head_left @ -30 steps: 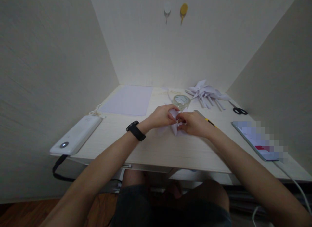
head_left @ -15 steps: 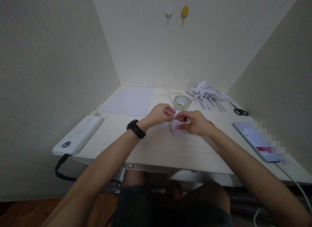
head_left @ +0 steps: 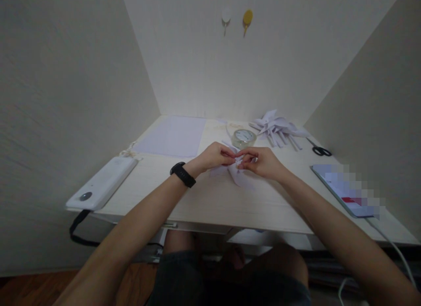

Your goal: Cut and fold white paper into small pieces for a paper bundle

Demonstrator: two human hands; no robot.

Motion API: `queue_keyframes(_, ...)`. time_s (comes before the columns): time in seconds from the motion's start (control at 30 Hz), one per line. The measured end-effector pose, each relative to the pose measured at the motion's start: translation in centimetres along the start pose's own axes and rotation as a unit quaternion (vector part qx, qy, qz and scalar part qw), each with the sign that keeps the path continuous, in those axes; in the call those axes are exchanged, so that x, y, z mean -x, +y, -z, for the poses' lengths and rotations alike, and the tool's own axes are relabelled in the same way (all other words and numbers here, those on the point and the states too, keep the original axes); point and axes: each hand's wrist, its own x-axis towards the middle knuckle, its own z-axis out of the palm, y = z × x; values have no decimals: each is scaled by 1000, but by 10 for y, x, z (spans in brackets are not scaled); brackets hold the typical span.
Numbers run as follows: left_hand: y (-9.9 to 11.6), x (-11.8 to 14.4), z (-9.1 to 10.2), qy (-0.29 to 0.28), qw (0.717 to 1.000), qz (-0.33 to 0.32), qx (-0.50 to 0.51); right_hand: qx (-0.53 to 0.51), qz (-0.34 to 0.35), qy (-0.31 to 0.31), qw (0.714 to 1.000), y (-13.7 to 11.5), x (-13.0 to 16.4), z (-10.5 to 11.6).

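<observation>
Likely home: white desk (head_left: 197, 203), yellow wall hook (head_left: 247, 17), wood floor (head_left: 137, 280).

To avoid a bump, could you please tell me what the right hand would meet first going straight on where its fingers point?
Probably the left hand, facing the right hand at the folded white paper; the picture leaves unclear whether the two hands touch.

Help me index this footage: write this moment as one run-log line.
left hand: pinching white paper | right hand: pinching same white paper | tape roll: beyond the paper | paper pinwheels: heaped, back right
</observation>
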Motion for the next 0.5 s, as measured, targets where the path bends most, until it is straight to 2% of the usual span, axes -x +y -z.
queue_keyframes(0.27, 3, 2, -3, -13, 999, -5, -32, 58, 12, -6, 998, 0, -1, 1)
queue_keyframes(0.5, 2, 1, -3, -11, 999, -10, -51, 15, 7, -22, 1000, -2, -1, 0)
